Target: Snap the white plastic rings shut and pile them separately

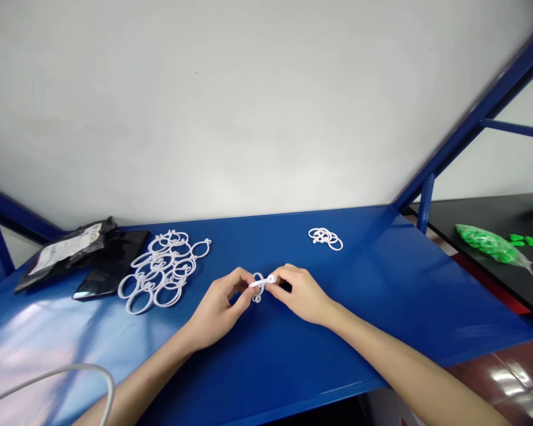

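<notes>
Between my two hands is a white plastic ring with a small loop on it, seen nearly edge-on. My left hand pinches its left side between thumb and fingers. The fingertips of my right hand close on the other side, at the small loop. Just behind and below it, a second white ring piece shows; whether it is linked to the first or lies on the table I cannot tell. To the left of my left hand spreads a pile of similar white rings. A smaller group of white rings lies beyond my right hand.
The blue table meets a pale wall. A black plastic parcel and a dark flat device lie at the left. A white cable curves over my left forearm. On a black table at right rests a bag of green pieces.
</notes>
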`<state>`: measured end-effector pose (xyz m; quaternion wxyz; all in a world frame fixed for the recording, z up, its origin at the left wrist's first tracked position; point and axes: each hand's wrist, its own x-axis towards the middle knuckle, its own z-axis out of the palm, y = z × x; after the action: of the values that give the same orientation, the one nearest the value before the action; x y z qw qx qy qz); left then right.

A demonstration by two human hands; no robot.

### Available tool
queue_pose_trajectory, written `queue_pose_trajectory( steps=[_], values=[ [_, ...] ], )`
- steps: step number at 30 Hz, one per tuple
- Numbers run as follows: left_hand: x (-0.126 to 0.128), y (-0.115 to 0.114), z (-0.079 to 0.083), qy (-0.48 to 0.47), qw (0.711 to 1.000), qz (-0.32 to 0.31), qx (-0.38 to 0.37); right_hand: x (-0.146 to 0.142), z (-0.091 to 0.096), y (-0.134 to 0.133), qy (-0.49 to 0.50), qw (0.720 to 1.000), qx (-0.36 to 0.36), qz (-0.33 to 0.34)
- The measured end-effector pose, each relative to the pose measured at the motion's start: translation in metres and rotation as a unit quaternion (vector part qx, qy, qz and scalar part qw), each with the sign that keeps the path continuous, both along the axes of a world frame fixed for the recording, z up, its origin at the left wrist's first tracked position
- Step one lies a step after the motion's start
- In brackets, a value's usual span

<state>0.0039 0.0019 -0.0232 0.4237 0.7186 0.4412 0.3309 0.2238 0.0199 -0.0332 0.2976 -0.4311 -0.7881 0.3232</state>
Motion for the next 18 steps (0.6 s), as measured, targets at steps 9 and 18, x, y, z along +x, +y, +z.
queue_pose_trajectory(
  steps=[9, 18],
  values=[
    [0.0006, -0.0015, -0.0040, -0.096, 0.993, 0.001, -0.069, -0.0027, 0.0038, -0.0028, 0.019, 0.998, -0.059, -0.017],
    [0.0016, -0.0020, -0.0015, -0.144, 0.985, 0.023, -0.093, -0.0038, 0.0008, -0.0035, 0.056, 0.997, -0.054, 0.000]
  ],
)
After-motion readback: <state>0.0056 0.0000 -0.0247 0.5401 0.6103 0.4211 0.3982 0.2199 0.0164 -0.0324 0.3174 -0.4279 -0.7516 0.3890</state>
